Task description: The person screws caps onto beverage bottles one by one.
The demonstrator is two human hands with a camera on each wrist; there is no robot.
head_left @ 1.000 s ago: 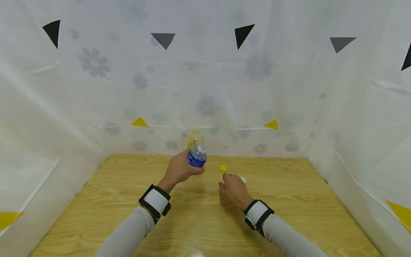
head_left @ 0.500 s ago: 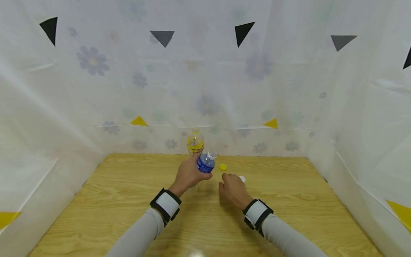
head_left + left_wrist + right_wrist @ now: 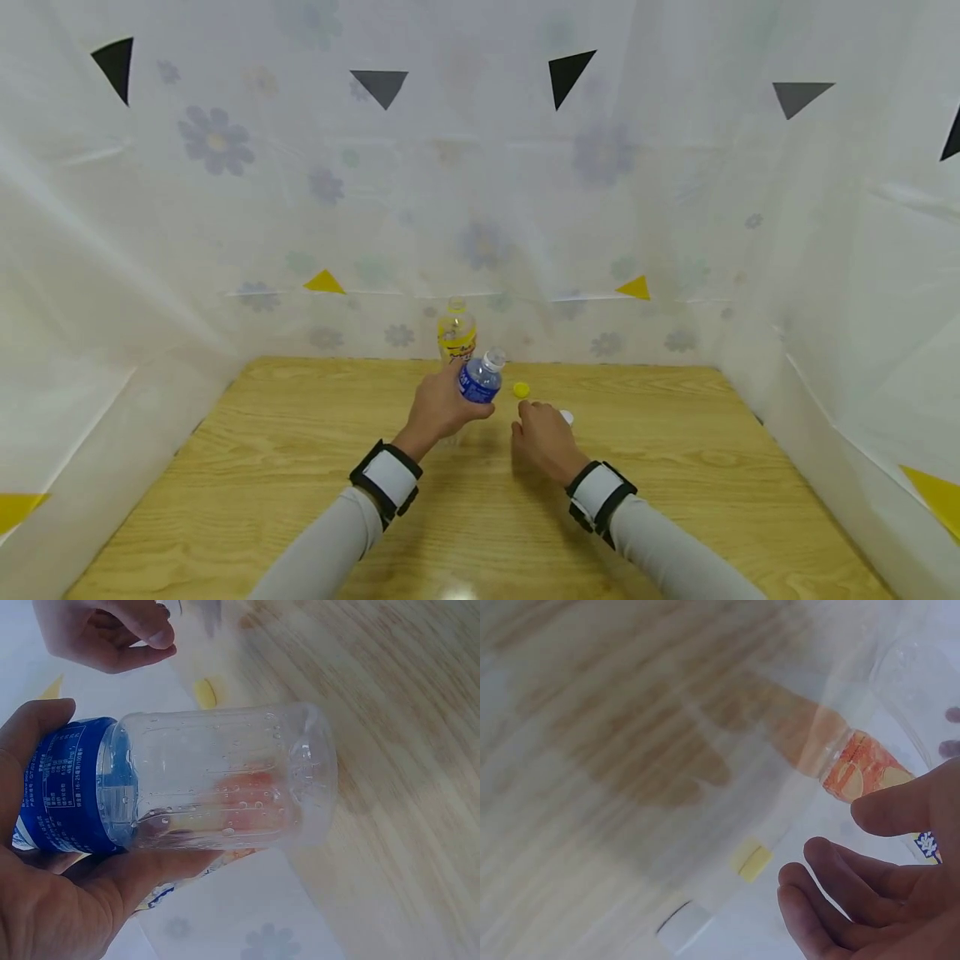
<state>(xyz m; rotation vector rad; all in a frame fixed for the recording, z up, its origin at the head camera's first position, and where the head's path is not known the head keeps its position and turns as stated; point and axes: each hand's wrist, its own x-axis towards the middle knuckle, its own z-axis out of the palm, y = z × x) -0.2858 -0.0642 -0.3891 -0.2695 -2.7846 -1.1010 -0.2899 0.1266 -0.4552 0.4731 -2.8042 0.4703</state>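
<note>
My left hand (image 3: 438,408) grips a clear plastic bottle (image 3: 480,382) round its blue label, tilted over the table. Its mouth is uncapped, with a white ring at the neck. In the left wrist view, the see-through lower body of the bottle (image 3: 217,780) carries droplets. Just behind it stands a second uncapped bottle (image 3: 457,336) with a yellow label, partly hidden by my left hand. Loosely bent and holding nothing, the fingers of my right hand (image 3: 550,437) hang over the table. A white cap (image 3: 567,417) lies beside that hand, and a yellow cap (image 3: 521,390) lies beyond its fingertips.
The wooden table (image 3: 660,467) ends against a pale flower-patterned sheet (image 3: 480,192) at the back. Similar sheets rise on both sides, with black, grey and yellow triangles on them.
My left hand has brought the blue-labelled bottle to the right and slightly nearer, uncovering more of the yellow-labelled bottle. It has hardly moved in the last half second. My right hand stays put.
</note>
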